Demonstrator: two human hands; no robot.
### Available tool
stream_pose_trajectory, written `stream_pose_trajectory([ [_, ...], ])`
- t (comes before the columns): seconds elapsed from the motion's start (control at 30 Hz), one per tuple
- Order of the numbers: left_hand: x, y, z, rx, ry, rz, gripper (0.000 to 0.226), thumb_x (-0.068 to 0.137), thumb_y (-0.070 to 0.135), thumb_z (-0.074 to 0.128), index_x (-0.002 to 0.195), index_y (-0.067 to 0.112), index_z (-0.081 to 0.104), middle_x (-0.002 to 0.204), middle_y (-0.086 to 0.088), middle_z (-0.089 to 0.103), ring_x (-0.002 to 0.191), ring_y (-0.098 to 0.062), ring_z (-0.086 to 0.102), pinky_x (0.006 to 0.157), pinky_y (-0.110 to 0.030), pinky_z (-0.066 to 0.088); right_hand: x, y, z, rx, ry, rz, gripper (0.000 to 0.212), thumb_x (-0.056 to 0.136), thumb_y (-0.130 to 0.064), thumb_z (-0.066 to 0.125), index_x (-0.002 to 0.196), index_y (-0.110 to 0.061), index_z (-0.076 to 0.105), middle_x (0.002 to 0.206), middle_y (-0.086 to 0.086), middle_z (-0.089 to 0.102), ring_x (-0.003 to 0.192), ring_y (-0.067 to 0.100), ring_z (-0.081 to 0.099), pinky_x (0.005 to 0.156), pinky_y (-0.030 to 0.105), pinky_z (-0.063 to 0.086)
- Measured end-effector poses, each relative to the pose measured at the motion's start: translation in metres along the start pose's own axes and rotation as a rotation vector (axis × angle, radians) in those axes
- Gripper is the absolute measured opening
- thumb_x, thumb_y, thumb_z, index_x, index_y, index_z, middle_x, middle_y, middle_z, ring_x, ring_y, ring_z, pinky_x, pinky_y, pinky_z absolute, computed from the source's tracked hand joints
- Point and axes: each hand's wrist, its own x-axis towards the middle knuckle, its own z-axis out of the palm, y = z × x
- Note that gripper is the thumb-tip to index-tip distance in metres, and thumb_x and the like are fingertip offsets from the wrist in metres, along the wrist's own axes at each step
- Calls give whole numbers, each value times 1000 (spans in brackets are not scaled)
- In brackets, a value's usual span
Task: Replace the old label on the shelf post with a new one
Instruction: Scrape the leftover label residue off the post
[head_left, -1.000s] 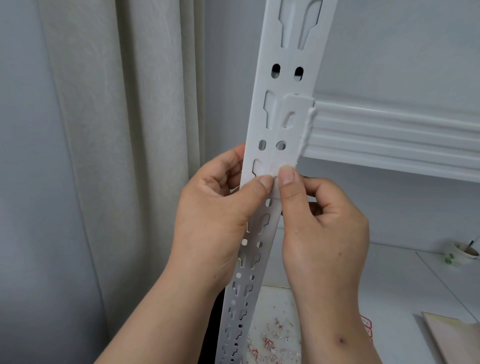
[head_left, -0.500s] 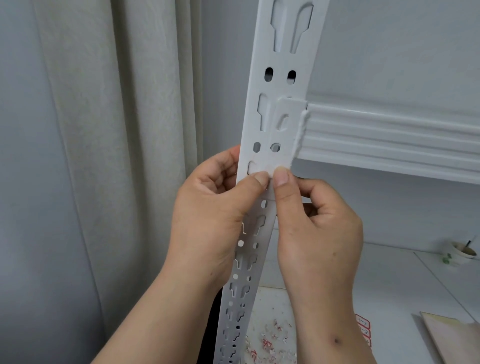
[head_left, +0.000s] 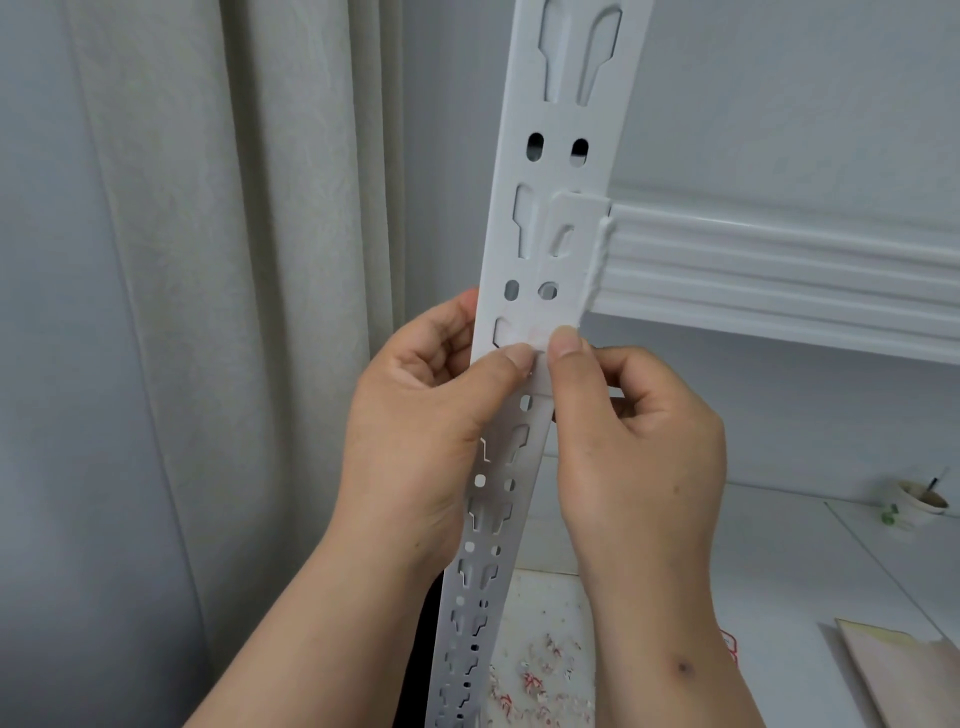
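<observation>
Head view: left hand (head_left: 426, 415) and right hand (head_left: 639, 431) grip shelf post (head_left: 550, 171), thumbs pressing faint label (head_left: 535, 338); uneven pressure risks wrinkling it.

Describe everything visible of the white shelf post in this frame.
The shelf post is a white, painted-metal-looking strip punched with keyhole slots and round and oval holes. It runs top to bottom, leaning slightly in the view. A ribbed white shelf beam hooks into its right side. The left hand and right hand grip it, both thumbs pressing its front.
</observation>
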Motion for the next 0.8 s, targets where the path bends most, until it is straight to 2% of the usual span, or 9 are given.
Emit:
stream_pose_trajectory([
  [0.07,0,0,2,9,19,5,31,84,-5,65,112,8,69,99,-5,77,90,-15,74,72,-20,55,2,-2,1,-22,12,-11,30,84,-45,63,62,-25,60,48,-9,47,41,7,46,44,12,30],
  [0.2,1,1,1,23,28,-3,30,83,-5,66,109,9,70,96,-5,78,88,-16,74,72,-22,57,1,-1,0,-44,15,-15,26,82,-44,61,65,-25,63,53,-8,53,45,7,50,45,12,33],
  [0.33,0,1,-1,43,13,-10,33,83,-7,66,110,11,70,99,-6,77,91,-20,73,78,-28,59,-2,4,-1,-51,5,-7,12,80,-37,62,80,-28,70,62,-10,56,47,7,49,47,11,32],
  [0.43,0,1,-2,49,4,-6,36,80,-9,68,110,12,70,100,-6,77,92,-20,73,78,-27,59,-5,8,-1,-28,-3,1,13,82,-34,63,89,-28,72,67,-12,55,48,6,49,47,10,33],
  [0.63,-1,2,-5,46,-45,8,45,70,-6,69,109,17,70,98,-2,78,91,-15,73,73,-20,56,-5,7,-2,20,-18,19,10,83,-31,66,86,-25,73,60,-10,52,45,5,48,45,7,32],
  [0.7,-1,3,-3,39,-44,0,44,75,-12,69,112,13,69,99,-4,78,91,-15,73,72,-20,56,-5,6,-1,25,-11,17,12,83,-34,65,82,-24,72,62,-10,54,45,5,47,45,7,32],
  [0.8,-1,3,-1,20,-20,-4,33,83,-7,66,112,9,69,99,-5,77,88,-16,73,71,-21,57,-2,4,1,-7,10,-3,22,83,-43,63,71,-25,67,58,-10,52,45,7,47,46,10,31],
])
